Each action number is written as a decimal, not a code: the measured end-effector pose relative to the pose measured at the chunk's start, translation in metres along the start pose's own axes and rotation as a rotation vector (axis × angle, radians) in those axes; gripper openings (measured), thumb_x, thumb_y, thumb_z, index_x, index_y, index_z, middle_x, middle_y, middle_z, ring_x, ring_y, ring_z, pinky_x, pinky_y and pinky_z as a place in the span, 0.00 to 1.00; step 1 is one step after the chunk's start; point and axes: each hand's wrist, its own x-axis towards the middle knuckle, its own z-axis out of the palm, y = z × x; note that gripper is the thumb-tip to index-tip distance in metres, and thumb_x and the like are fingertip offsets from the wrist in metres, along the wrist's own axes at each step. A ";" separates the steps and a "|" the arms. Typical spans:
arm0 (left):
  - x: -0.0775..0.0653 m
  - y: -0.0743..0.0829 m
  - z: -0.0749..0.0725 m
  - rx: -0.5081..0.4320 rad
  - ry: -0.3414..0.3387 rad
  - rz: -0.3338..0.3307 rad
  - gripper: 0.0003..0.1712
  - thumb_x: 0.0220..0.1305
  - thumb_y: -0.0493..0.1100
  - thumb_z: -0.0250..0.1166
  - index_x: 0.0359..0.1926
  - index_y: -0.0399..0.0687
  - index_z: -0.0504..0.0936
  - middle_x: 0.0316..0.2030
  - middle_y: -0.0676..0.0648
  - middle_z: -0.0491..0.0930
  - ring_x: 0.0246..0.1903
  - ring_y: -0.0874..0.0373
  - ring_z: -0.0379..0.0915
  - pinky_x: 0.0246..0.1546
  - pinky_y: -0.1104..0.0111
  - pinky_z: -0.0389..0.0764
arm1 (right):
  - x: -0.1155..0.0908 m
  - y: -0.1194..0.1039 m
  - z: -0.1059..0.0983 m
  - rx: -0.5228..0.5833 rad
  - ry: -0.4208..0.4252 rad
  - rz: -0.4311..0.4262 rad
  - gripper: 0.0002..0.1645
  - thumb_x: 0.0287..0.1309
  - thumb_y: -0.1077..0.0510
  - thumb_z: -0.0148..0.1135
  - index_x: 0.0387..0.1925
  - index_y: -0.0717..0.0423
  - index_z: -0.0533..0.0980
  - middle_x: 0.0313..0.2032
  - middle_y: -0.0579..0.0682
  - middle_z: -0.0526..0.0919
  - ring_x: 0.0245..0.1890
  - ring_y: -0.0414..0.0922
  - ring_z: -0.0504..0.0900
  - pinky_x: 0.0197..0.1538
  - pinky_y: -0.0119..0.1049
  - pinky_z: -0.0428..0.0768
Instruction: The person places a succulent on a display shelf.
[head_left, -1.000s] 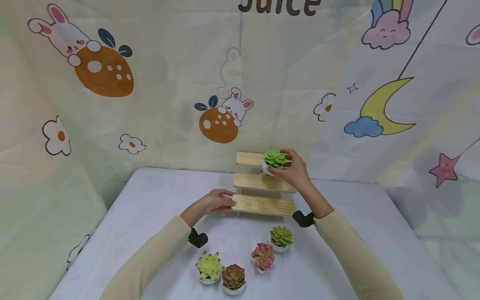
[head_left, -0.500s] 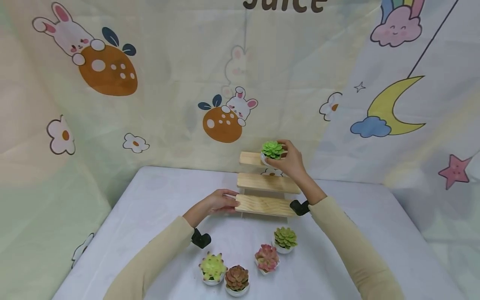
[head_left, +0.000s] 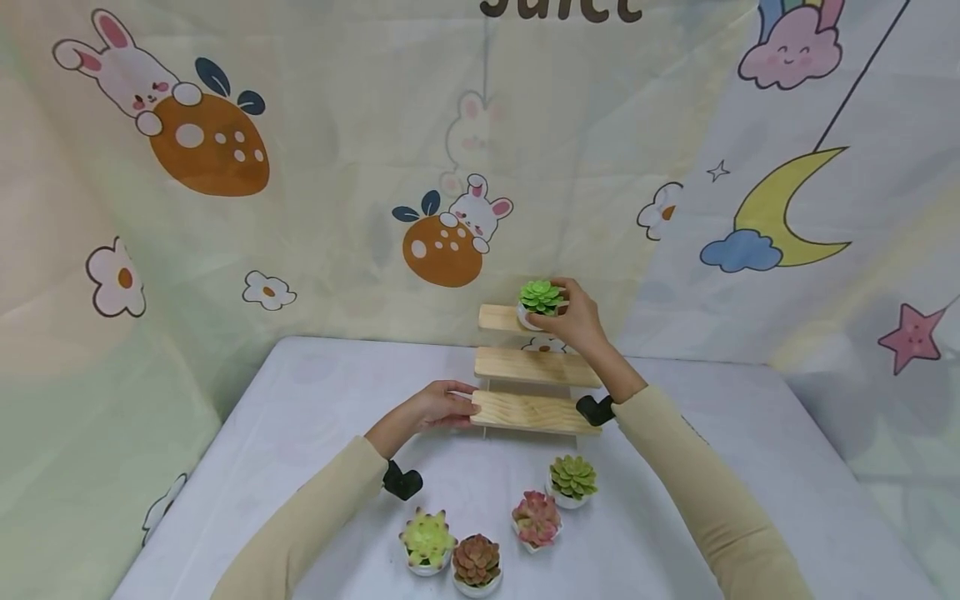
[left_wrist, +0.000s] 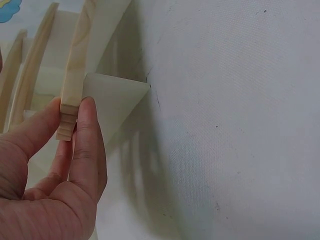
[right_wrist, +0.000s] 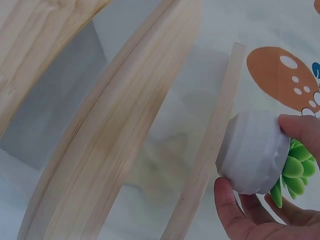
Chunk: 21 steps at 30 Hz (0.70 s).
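The right hand (head_left: 577, 320) pinches a white pot (right_wrist: 252, 152) holding a bright green succulent (head_left: 540, 297), at the top shelf (head_left: 498, 317); the left hand (head_left: 441, 405) grips the bottom shelf (head_left: 536, 412) by its left end, thumb above, fingers below. Tabletop (head_left: 322, 383) stretches to both sides; nearer, four white pots (head_left: 474, 589) hold yellow-green, brown, pink and green succulents (head_left: 573, 476).

Behind white table (head_left: 315, 392): pale printed backdrop (head_left: 337, 167). Upper left: rabbit (head_left: 133, 77) leaning on brown fruit (head_left: 213, 154). Right: yellow moon (head_left: 761, 204) touching blue cloud (head_left: 742, 252). Far right: pink star (head_left: 911, 337).
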 end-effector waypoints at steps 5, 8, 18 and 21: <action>-0.002 -0.001 -0.001 -0.020 -0.004 -0.002 0.26 0.62 0.28 0.64 0.61 0.31 0.70 0.39 0.41 0.82 0.30 0.58 0.80 0.37 0.67 0.87 | 0.000 0.000 0.000 -0.005 -0.010 0.003 0.45 0.57 0.55 0.70 0.71 0.60 0.58 0.64 0.66 0.64 0.56 0.61 0.71 0.55 0.55 0.77; -0.002 -0.001 -0.001 -0.026 -0.006 -0.003 0.26 0.62 0.28 0.64 0.61 0.31 0.70 0.39 0.40 0.82 0.30 0.58 0.80 0.36 0.67 0.87 | 0.001 0.001 0.000 -0.015 -0.017 0.000 0.46 0.58 0.54 0.69 0.71 0.61 0.57 0.64 0.66 0.64 0.56 0.61 0.71 0.55 0.55 0.77; -0.003 -0.001 -0.001 -0.021 -0.005 -0.008 0.26 0.63 0.28 0.64 0.61 0.31 0.70 0.39 0.40 0.82 0.29 0.58 0.80 0.34 0.69 0.87 | 0.000 -0.001 -0.001 -0.060 -0.044 0.004 0.53 0.55 0.53 0.71 0.73 0.63 0.51 0.57 0.68 0.70 0.51 0.59 0.73 0.48 0.51 0.78; -0.003 0.000 -0.001 -0.015 -0.003 -0.004 0.26 0.63 0.28 0.64 0.61 0.31 0.70 0.40 0.39 0.82 0.30 0.58 0.80 0.36 0.68 0.87 | -0.002 0.000 -0.003 -0.071 -0.046 0.009 0.54 0.55 0.53 0.71 0.73 0.63 0.50 0.59 0.69 0.69 0.54 0.60 0.75 0.52 0.52 0.80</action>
